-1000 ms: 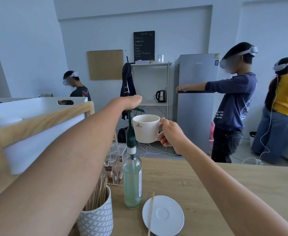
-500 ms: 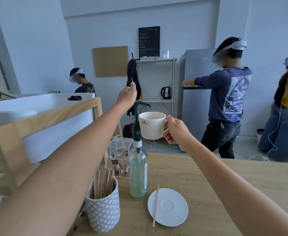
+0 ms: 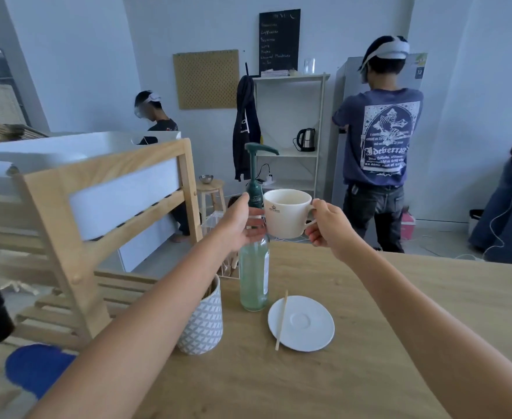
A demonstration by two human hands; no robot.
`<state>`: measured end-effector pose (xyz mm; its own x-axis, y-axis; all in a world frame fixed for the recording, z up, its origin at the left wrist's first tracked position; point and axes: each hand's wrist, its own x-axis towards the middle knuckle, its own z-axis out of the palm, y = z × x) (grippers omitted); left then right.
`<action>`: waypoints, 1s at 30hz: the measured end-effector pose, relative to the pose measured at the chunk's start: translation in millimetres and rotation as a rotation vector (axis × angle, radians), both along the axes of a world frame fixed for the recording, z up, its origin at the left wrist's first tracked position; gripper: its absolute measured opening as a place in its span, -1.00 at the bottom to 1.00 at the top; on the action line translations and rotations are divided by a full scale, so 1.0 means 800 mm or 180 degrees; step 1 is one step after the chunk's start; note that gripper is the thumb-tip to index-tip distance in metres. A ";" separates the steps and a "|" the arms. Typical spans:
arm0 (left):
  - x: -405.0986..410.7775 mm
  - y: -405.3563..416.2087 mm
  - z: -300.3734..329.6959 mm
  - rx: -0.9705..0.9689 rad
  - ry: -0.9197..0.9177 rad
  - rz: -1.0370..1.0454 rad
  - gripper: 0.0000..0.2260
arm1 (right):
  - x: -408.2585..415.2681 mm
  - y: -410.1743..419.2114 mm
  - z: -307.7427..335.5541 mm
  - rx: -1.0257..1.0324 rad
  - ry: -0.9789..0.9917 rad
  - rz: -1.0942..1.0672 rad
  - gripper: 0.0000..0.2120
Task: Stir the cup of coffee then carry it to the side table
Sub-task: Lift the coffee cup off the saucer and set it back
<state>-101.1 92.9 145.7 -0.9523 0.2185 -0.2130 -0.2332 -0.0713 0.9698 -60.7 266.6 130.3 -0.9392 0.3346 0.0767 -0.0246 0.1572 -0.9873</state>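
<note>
Pump bottle (image 3: 253,276) beside raised cup (image 3: 286,214)

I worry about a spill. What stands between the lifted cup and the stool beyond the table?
The pump bottle stands just left of the cup, with the left hand at its neck; whether it crosses the way to the stool cannot be told.

A glossy white ceramic cup (image 3: 286,213) is catching the light. The table (image 3: 385,328) is showing matt, pale wood grain, the saucer (image 3: 306,323) is gleaming smooth, the bottle (image 3: 253,278) is looking like clear glass.
</note>
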 end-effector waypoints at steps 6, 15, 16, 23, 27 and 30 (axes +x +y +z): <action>0.013 0.017 -0.047 -0.0043 -0.0187 -0.0104 -0.49 | 0.020 0.009 -0.049 -0.0087 -0.0231 -0.0066 -0.74; 0.014 0.034 -0.132 -0.0250 -0.0620 -0.0221 -0.48 | 0.040 0.022 -0.134 -0.0138 -0.0683 -0.0023 -0.76; 0.014 0.035 -0.142 -0.0220 -0.0684 -0.0207 -0.48 | 0.043 0.023 -0.143 -0.0141 -0.0702 -0.0008 -0.76; 0.015 0.045 -0.209 -0.0270 -0.1086 -0.0219 -0.48 | 0.056 0.027 -0.214 -0.0278 -0.0973 0.0040 -0.73; 0.010 0.050 -0.211 -0.0313 -0.1100 -0.0174 -0.47 | 0.056 0.026 -0.223 -0.0248 -0.0902 0.0018 -0.72; 0.008 0.054 -0.216 -0.0356 -0.1121 -0.0221 -0.43 | 0.057 0.026 -0.232 -0.0186 -0.0892 0.0022 -0.74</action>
